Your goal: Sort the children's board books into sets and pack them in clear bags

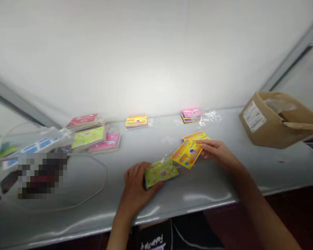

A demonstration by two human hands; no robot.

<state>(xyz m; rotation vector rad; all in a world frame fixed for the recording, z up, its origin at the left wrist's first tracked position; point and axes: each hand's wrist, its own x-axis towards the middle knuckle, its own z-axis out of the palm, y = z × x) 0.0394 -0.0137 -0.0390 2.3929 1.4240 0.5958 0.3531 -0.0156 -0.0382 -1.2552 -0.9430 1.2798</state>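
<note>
My left hand is wrapped round a green card packet in clear film, just above the table's front part. Between the thumb and fingers of my right hand is a yellow card with coloured spots, tilted beside the packet's right end. Whether the card's lower left corner touches the film I cannot tell. Behind it, another yellow card shows partly, the rest hidden by the held card and my fingers.
Along the back lie a yellow card stack and a pink-topped stack with crinkled film. Red, green and pink stacks lie at left, near a white cable. An open cardboard box stands at right.
</note>
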